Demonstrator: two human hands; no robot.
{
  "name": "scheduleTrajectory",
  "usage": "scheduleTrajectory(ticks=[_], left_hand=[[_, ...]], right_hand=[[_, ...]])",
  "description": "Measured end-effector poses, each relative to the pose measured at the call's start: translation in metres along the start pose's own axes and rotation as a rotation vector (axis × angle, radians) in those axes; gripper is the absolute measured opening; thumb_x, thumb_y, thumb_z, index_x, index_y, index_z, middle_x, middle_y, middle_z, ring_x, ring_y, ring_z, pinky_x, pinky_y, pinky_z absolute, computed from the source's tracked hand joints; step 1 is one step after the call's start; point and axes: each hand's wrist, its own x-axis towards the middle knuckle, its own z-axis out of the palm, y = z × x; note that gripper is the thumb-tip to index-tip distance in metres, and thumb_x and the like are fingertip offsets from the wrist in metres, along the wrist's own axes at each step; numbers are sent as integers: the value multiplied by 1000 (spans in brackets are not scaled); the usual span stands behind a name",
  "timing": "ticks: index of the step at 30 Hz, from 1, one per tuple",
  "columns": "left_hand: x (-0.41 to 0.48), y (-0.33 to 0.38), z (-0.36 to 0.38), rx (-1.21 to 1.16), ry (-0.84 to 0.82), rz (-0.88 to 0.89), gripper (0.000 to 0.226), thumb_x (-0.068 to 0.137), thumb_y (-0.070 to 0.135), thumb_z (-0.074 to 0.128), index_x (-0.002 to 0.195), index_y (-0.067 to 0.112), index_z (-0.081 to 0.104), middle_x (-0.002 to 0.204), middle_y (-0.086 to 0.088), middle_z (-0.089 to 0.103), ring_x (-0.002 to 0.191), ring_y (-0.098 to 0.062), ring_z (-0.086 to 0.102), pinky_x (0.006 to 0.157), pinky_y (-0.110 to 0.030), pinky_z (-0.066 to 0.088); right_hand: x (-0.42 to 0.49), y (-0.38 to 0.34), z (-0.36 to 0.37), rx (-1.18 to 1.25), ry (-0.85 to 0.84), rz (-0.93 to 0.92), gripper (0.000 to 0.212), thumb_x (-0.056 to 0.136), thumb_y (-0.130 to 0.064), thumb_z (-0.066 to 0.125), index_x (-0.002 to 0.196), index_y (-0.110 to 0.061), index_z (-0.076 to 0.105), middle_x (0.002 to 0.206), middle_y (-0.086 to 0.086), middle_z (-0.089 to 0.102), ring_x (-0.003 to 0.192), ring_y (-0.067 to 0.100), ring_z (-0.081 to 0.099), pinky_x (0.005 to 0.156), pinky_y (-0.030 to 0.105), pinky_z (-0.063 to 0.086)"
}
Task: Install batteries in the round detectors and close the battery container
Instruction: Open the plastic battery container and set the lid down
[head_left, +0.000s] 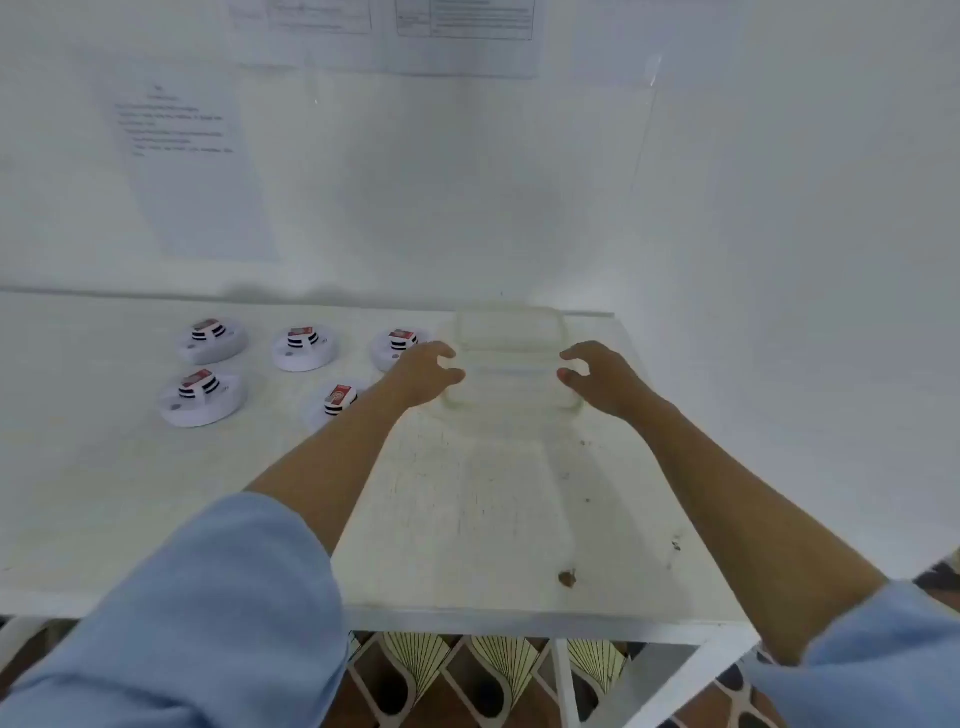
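Head view shows a white worktop (156, 493) with a translucent container (509, 358) at its far right corner, blurred, so I cannot tell whether its lid is seated. Both hands are apart, one at each side of it. The left hand (423, 375) has its thumb and fingers curled round the container's left side. The right hand (597, 379) has its fingers curled at the right side, but I cannot tell whether they grip or only come close. Five round white detectors lie toward the far left. Along the far edge are the left detector (210, 340), the middle detector (304, 347) and the right detector (392, 347), this last partly hidden by the left hand. Nearer lie the front-left detector (200, 397) and the front-right detector (337, 402), partly covered by the left forearm. Each carries a red-labelled battery on top. Blue sleeves (223, 613) cover the upper arms. Papers (182, 156) hang on the wall behind.
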Motion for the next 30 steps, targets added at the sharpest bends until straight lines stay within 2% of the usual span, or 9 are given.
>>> scheduleTrajectory(ticks=[2,4,9,14,17,21,26,28,30], left_hand=[[3,-3,0,-138,-24,-85,50,91,27,57,135,9,40,126,-13,48,110,-28,51,84,-30,43],[3,-4,2,-297,-63,-174,52,92,28,56,136,8,36,118,-11,47,94,-26,52,69,-25,46],[13,-6,6,-517,-81,-248,46,95,17,52,135,1,37,134,-15,46,113,-32,55,90,-39,49],[18,-11,7,-720,-162,-319,32,93,5,51,122,-9,49,128,-21,54,97,-27,57,81,-39,50],[20,-11,5,-761,-207,-383,34,94,6,49,125,-7,47,124,-17,54,103,-27,52,84,-40,47],[22,-12,5,-805,-308,-403,35,96,9,45,129,-3,44,101,-8,59,104,-25,51,81,-35,49],[24,-16,3,-800,-343,-386,36,97,10,45,130,-3,44,107,-9,60,99,-24,56,89,-35,46],[25,-17,2,-808,-364,-379,37,97,11,44,131,-2,43,116,-11,57,108,-25,53,91,-35,45],[25,-18,2,-805,-386,-369,36,97,11,43,131,-2,43,118,-11,55,110,-25,51,91,-34,45]], right_hand=[[2,5,-3,56,27,75,42,92,-27,52,131,-12,46,139,7,43,123,22,45,100,28,33],[3,12,-2,139,-9,176,45,91,-29,54,133,-12,44,131,11,49,116,25,50,99,32,37],[10,15,-1,602,-136,364,42,89,-16,59,129,-9,45,113,12,55,79,22,58,71,32,53],[12,20,-2,803,-250,368,21,88,-6,58,109,-2,56,92,9,65,78,25,64,70,35,57],[15,21,-3,854,-292,407,8,88,-5,57,95,-3,59,90,7,65,80,21,63,66,28,58],[21,25,-3,856,-342,442,2,89,-7,56,90,-7,58,91,6,63,82,19,61,65,24,57],[28,34,1,919,-350,479,11,81,-9,65,77,-10,54,84,8,59,81,20,58,63,23,55],[32,38,2,889,-297,486,22,75,-9,70,72,-13,49,78,7,49,74,18,49,59,22,48],[32,37,-1,842,-291,481,20,78,-7,68,76,-13,49,74,6,45,71,17,44,63,25,41]])
